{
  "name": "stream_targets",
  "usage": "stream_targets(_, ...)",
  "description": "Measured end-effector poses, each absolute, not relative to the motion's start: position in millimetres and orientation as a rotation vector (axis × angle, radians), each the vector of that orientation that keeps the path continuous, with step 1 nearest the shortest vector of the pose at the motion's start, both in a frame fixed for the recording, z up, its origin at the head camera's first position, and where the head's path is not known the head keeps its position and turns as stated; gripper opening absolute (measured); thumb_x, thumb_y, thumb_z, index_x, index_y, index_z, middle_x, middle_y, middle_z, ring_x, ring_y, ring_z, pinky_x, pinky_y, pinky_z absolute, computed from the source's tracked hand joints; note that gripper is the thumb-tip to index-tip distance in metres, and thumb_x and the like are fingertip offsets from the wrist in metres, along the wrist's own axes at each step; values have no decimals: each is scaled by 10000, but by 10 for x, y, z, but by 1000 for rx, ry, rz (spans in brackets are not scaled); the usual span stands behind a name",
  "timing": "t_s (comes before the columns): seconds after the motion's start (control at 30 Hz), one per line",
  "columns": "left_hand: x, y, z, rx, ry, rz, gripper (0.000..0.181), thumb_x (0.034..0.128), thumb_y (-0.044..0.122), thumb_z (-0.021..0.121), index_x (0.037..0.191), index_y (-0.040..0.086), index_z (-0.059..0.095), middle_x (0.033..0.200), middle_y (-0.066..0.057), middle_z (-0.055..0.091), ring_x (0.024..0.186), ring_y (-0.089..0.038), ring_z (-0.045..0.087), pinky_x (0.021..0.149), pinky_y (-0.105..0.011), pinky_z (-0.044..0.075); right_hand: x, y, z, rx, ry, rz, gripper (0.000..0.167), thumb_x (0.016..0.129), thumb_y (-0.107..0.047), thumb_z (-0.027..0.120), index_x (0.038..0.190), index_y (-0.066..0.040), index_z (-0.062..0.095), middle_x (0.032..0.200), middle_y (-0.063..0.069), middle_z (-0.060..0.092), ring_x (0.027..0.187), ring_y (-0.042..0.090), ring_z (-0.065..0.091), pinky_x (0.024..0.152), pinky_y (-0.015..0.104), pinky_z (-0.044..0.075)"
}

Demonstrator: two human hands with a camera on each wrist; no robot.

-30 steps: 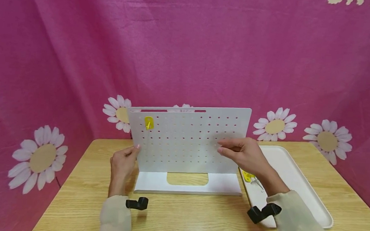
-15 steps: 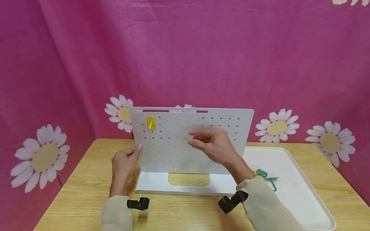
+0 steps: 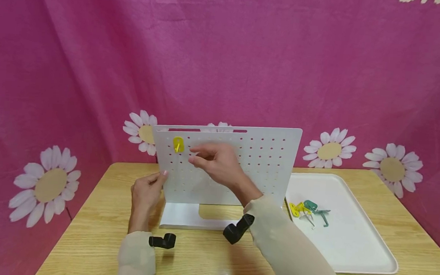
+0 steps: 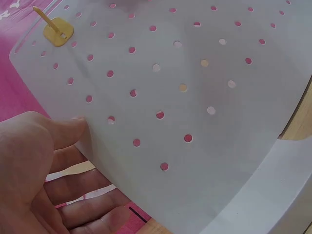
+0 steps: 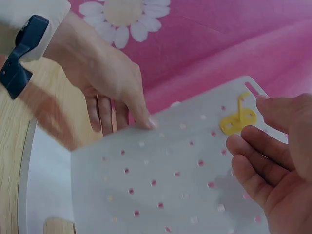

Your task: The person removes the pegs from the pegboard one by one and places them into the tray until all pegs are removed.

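Note:
A white pegboard (image 3: 202, 184) stands upright on its base on the table. My left hand (image 3: 146, 194) grips its left edge, thumb on the front face and fingers behind, as the left wrist view shows. A yellow hook (image 3: 178, 144) is mounted near the board's upper left corner; its prong sticks out toward me. Just right of that hook hovers my right hand (image 3: 218, 164), in front of the board. In the right wrist view its thumb and loosely bent fingers (image 5: 258, 165) are apart, with nothing between them, close to the yellow hook (image 5: 238, 122).
To the right lies a white tray (image 3: 353, 246) on the wooden table (image 3: 190, 257). Near its left side, yellow hooks (image 3: 296, 208), green hooks (image 3: 310, 205) and a pale prong are bunched together. A pink curtain with daisies hangs behind the board.
My right hand has moved left across the board, from its right side to beside the yellow hook. The tray's hooks have come into view. My left hand keeps its place.

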State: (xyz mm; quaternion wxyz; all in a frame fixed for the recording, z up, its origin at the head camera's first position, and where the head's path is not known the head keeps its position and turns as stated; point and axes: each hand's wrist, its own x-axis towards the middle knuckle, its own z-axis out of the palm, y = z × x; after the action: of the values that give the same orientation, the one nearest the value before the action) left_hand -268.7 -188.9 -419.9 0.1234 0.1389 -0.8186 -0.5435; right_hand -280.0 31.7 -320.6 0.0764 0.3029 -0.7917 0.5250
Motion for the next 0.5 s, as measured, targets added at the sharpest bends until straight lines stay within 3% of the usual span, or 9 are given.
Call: stream_targets(0.5,-2687,-1910,-4207,389,-2394,-1573,585,934,560,632,1271,88,702,1137,-177,702,1051,-301,634,936,-474,465,-2855,-159,-3131,814,-2479,1434,233,924,-144,739,1137,-51,759,897,11,739,726,80,653,616,245,515)
